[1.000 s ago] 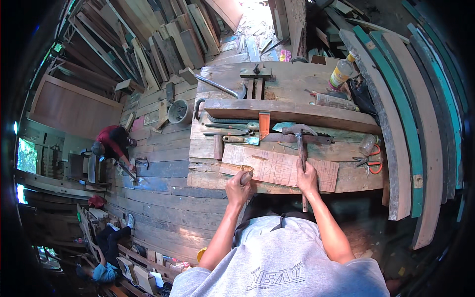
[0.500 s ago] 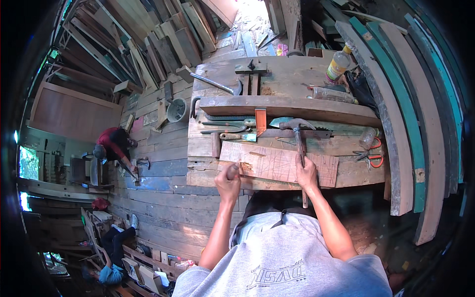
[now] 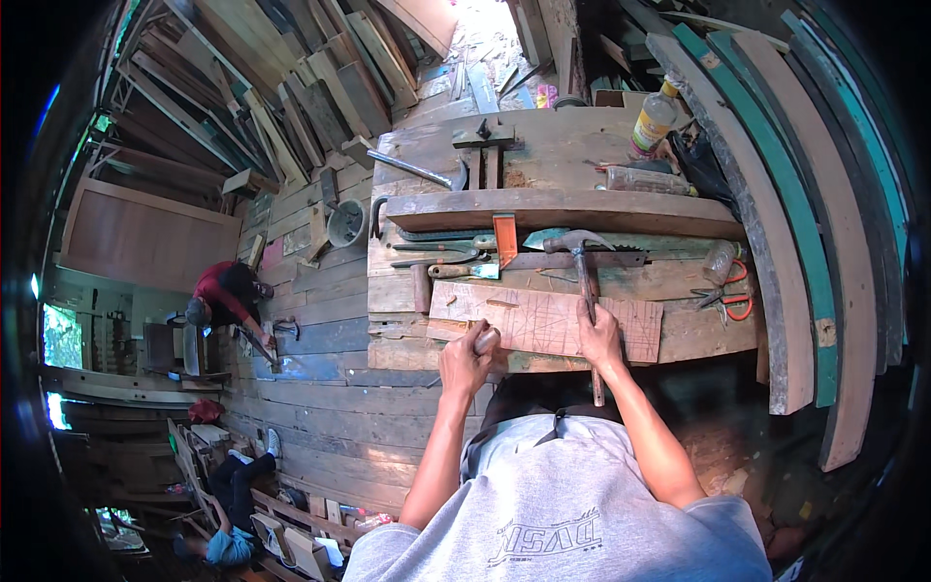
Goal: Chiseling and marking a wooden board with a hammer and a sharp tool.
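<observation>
Left hand (image 3: 465, 361) has shifted right, gripping a pale tool — probably a chisel (image 3: 486, 339) — against the carved board (image 3: 543, 320); right hand (image 3: 599, 339) grips the hammer (image 3: 582, 267) mid-handle, head raised.

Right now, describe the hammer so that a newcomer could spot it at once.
On the wooden workbench lies a pale carved board. The hammer crosses it, its wooden handle gripped by the right hand. Its steel claw head sets it apart from the chisels beside it.
</observation>
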The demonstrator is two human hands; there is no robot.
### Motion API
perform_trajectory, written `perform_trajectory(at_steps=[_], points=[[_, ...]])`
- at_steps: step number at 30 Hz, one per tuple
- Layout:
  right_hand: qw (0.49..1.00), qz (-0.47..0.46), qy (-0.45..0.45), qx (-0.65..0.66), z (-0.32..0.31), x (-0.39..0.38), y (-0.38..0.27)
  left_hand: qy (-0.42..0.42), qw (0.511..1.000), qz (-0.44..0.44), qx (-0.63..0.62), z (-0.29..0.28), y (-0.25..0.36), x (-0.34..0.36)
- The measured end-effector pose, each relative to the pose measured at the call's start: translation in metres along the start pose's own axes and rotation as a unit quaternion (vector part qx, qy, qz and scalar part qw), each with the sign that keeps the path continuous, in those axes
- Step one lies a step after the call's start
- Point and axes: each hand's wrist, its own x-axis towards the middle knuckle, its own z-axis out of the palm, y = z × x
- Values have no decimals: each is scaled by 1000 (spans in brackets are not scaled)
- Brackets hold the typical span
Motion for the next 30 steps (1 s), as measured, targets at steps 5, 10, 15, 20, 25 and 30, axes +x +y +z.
perform_trajectory(at_steps=[5,10,15,20,25,30], points=[[998,25,-20,45,2,-1,-3,38,999,-10,-21,1,4,-4],[1000,-4,-4,-5,-2,-1,1,44,998,-15,-34,9,-1,-4],[1000,2,3,-2,-2,-2,-7,3,999,-4,-48,0,-3,8],[1000,0,6,-15,-3,0,-6,-42,998,-17,-31,-6,-4,16],[1000,30,-2,9,-2,-5,-10,74,997,-5,-11,9,8,-1],[999,11,3,39,1,-3,-11,68,995,-63,-44,15,13,-3]])
